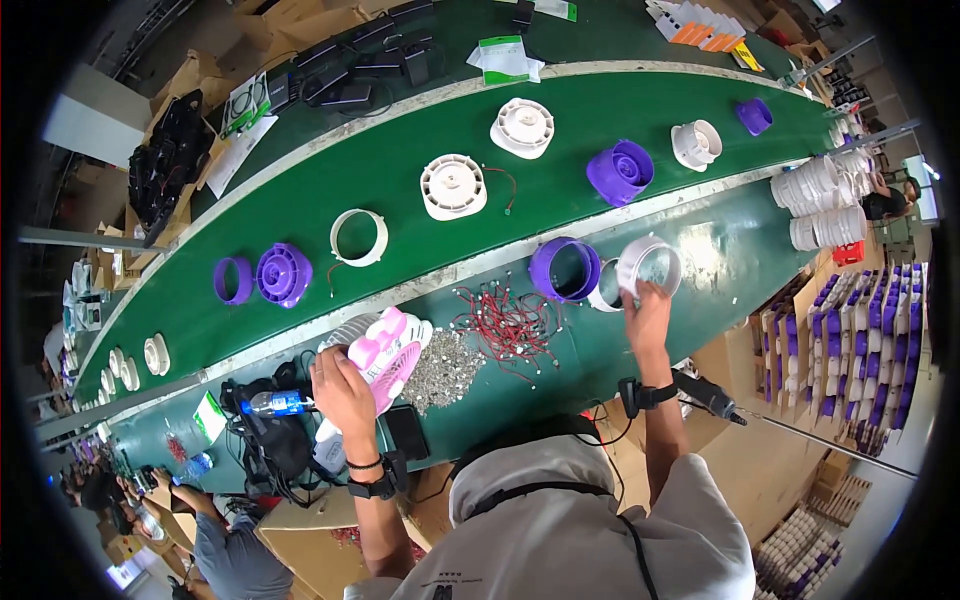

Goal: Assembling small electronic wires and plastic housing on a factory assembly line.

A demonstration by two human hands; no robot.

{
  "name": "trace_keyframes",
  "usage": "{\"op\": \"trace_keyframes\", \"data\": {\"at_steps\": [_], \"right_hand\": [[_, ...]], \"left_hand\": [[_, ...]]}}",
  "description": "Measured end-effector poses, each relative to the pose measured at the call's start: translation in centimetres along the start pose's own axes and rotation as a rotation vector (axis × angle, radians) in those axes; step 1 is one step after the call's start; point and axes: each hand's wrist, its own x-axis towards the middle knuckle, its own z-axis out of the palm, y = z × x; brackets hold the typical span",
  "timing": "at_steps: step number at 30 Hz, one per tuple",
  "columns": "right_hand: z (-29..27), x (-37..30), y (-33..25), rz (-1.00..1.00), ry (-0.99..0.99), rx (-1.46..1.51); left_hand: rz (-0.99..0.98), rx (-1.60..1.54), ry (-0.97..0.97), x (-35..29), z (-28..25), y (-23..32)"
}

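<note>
Green belt (330, 190): curves across our view beyond the table, carrying white and purple round parts spaced apart.
Green worktable (590, 360): lies on our side of the belt, under both our hands.
Pink-and-white item (385, 355): on the table's left half, tilted; we cannot tell its kind.
Red wire heap (510, 325): loosely tangled, near the middle, with pale connectors showing.
Left hand (345, 395): fingers bent against the pink-and-white item; we cannot tell whether they grip it.
Right hand (648, 305): fingers narrowed, pinching the near rim of the held white ring.
Metal pile (445, 370): small silvery pieces, between the pink-and-white item and the wires.
Purple ring (540, 270): on the table, left of our right hand.
Held white ring (673, 268): tilted in our right fingers, near the 2nd white ring (597, 297), which is partly hidden.
</note>
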Motion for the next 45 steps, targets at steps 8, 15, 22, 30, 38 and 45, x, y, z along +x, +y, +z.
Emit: {"op": "trace_keyframes", "data": {"at_steps": [8,15,22,30,38,45], "right_hand": [[3.0,21.9,-5.6,-0.323,0.068,0.177],[14.4,33.2,-6.3,-0.475,-0.176,0.063],[18.8,33.4,-4.3,-0.480,-0.267,0.044],[18.6,35.3,-3.7,-0.447,-0.317,-0.040],[19.7,36.3,-1.5,-0.472,-0.318,-0.088],[14.2,34.2,-7.9,-0.389,0.134,0.076]], "left_hand": [[-0.041,-0.020,0.005,0.2,-0.1,0.5],[-0.088,-0.028,-0.023,-0.5,0.2,-0.1],[-0.154,-0.020,0.005,-0.9,0.5,0.0],[-0.181,-0.012,0.001,-1.3,1.3,-0.2],[-0.177,-0.017,0.006,-1.4,1.1,-0.3],[-0.147,-0.021,0.015,-1.5,1.5,-0.8]]}}
